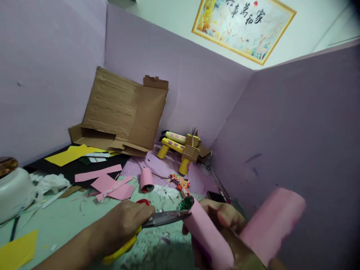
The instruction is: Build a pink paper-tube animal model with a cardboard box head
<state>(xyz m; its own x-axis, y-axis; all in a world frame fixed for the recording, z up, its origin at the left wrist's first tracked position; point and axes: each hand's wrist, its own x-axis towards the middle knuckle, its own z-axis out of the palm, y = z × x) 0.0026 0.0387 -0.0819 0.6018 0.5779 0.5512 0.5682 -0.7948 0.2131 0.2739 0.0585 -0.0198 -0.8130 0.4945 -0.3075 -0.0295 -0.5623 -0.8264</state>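
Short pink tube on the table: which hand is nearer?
Left hand: just in front of the short pink tube. Right hand: farther off, to its right.

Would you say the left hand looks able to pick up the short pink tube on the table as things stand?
Probably not directly: the left hand holds the scissors, which would likely need setting down first. Otherwise, the short pink tube is just beyond it, with nothing else apparent between them.

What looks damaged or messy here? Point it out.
Dark purple smudges stand out on the paler right-hand lilac panel. The opened brown cardboard box has a ragged top flap, and pink paper scraps lie scattered, overlapping untidily.
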